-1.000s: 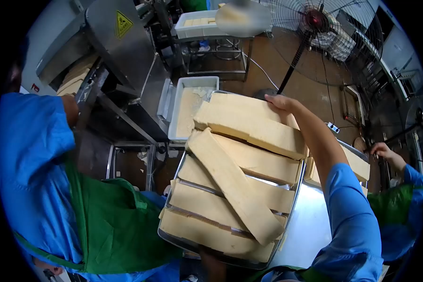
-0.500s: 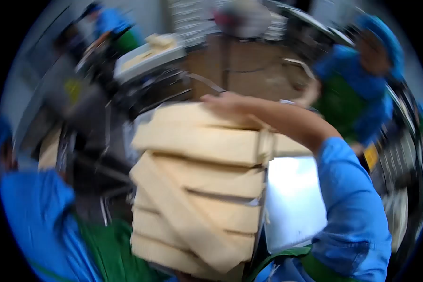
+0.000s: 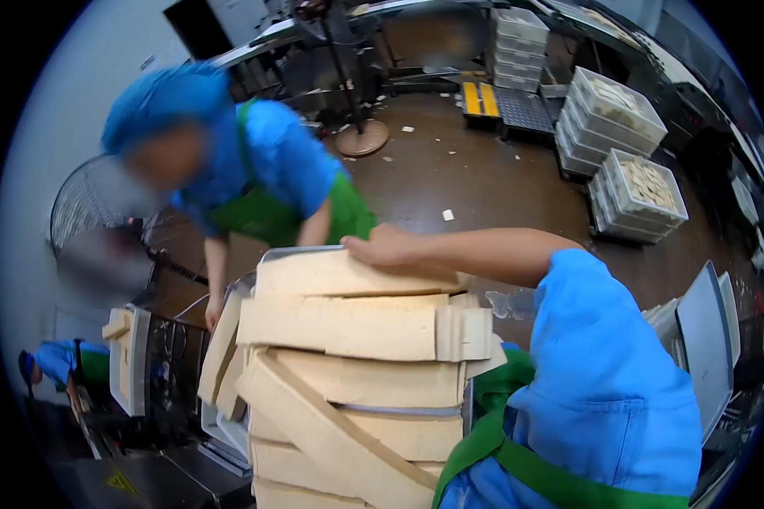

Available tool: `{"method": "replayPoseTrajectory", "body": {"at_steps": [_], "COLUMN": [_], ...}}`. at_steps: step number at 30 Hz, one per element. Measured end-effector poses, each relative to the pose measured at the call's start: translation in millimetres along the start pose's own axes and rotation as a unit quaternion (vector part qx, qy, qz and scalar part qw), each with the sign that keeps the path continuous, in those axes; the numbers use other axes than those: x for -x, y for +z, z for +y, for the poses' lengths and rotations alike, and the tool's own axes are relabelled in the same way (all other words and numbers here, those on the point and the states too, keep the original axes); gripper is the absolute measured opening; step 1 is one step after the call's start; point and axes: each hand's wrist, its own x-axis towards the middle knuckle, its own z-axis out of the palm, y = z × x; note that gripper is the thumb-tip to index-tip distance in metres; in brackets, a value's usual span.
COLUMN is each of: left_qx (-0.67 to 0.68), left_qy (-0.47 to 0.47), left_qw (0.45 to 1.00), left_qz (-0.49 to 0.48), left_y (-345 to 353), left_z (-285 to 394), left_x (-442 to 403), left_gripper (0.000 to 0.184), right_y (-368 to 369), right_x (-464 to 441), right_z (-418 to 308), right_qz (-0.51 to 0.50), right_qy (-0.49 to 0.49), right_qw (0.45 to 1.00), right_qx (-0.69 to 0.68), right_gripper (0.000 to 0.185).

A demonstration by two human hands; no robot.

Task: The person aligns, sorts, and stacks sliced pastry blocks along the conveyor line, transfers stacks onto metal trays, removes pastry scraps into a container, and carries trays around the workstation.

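A pile of pale cream-coloured flat strips [image 3: 339,327] fills a tray in front of me. One strip lies slantwise across the others, and a folded-looking end sticks out on the right. Only bits of the tray's far rim [image 3: 301,250] show behind the pile. My right hand [image 3: 389,246] reaches round to that far side, its fingers closed over the edge beside the farthest strip. Part of its grip is hidden. My left hand is out of view.
A co-worker [image 3: 272,170] in a blue cap and green apron stands close on the far left, an arm beside more strips [image 3: 221,356]. A standing fan [image 3: 93,204] is behind. Stacked white crates [image 3: 645,191] and a ramp with yellow stripes [image 3: 481,99] stand across the brown floor.
My view has turned right, so the room has slid left and a co-worker now stands at the left. The strip pile stays before me, my right hand still at its far side.
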Motion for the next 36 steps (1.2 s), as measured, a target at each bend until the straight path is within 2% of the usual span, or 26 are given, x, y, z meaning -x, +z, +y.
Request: {"method": "replayPoseTrajectory", "body": {"at_steps": [2,7,9,10,13,14,19,22,24,26,27,29,31,33,35,36], "left_qx": [-0.011,-0.019,-0.013,0.014,-0.047,-0.071,-0.007,0.014,0.016,-0.014,-0.013,-0.030,-0.007,-0.062,-0.056,-0.047], "left_qy": [0.022,0.062,0.062,0.045,0.068,0.177,-0.148,-0.258,-0.279,-0.254,-0.250,-0.186,-0.186,-0.185,-0.188,-0.175], "left_qw": [0.999,0.989,0.980,0.968,0.942,0.910,0.883,0.852,0.841,0.836,0.834,0.867,0.865,0.859,0.862,0.861], "left_qz": [-0.037,-0.132,-0.188,-0.246,-0.324,-0.368,-0.446,-0.455,-0.463,-0.486,-0.492,-0.462,-0.466,-0.474,-0.468,-0.475], "left_y": [14,93,130,155,212,234,389,489,559,631,668,757,824,889,941,969], "left_z": [26,81,103,116,103,107,62,31,22,24,40,83,117,155,181,191], "left_x": [19,96,123,136,143,149,90,51,26,6,5,10,3,14,23,23], "left_gripper": [0.045,0.045,0.045,0.049,0.047,0.054,0.049,0.047,0.047,0.050,0.050,0.046,0.048,0.049,0.050,0.051], "right_y": [-52,-179,-230,-251,-317,-337,-398,-433,-457,-485,-500,-544,-570,-609,-643,-666], "right_x": [26,71,94,108,133,140,152,140,120,92,78,50,17,-6,-30,-47], "right_z": [29,175,230,252,322,347,453,507,536,579,592,610,633,647,660,671], "right_qz": [0.017,0.089,0.122,0.150,0.203,0.211,0.260,0.297,0.323,0.355,0.378,0.390,0.413,0.404,0.439,0.434], "right_qy": [0.072,0.132,0.157,0.180,0.233,0.263,0.313,0.327,0.356,0.357,0.352,0.346,0.336,0.359,0.358,0.394], "right_qw": [0.997,0.986,0.979,0.970,0.945,0.935,0.902,0.884,0.865,0.847,0.833,0.828,0.803,0.800,0.763,0.753], "right_qx": [0.005,-0.050,-0.046,-0.070,-0.104,-0.112,-0.145,-0.155,-0.142,-0.168,-0.197,-0.205,-0.267,-0.259,-0.312,-0.300], "right_gripper": [0.090,0.088,0.088,0.088,0.088,0.087,0.086,0.088,0.088,0.088,0.087,0.086,0.084,0.083,0.082,0.082]}}
